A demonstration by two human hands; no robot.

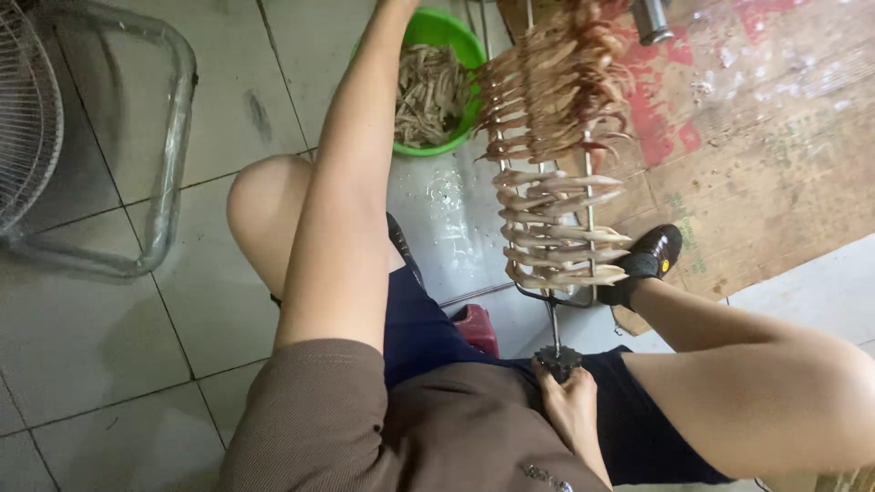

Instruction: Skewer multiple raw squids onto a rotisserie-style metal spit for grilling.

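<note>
The right hand (570,405) is closed in a fist around the dark handle (558,360) of a metal rack (547,296), low in the view between the person's knees. The rack extends away from the hand and rises toward the top edge of the view, angled over the floor (109,346). Pale, elongated chicken feet (556,228) are threaded crosswise on its rods in tight rows; the rows farther up look redder and more densely packed. The left arm (342,210) stretches forward to the green basin (447,36), which stands on the floor just left of the rack's upper part and holds a heap of loose feet. The left hand is cut off by the top edge, so its grip cannot be told. Flattened cardboard (775,155) lies on the floor under and right of the rack; a black shoe (652,251) rests on its edge. A clear plastic stool (164,155) and part of a wire fan guard (23,100) stand at far left.
</note>
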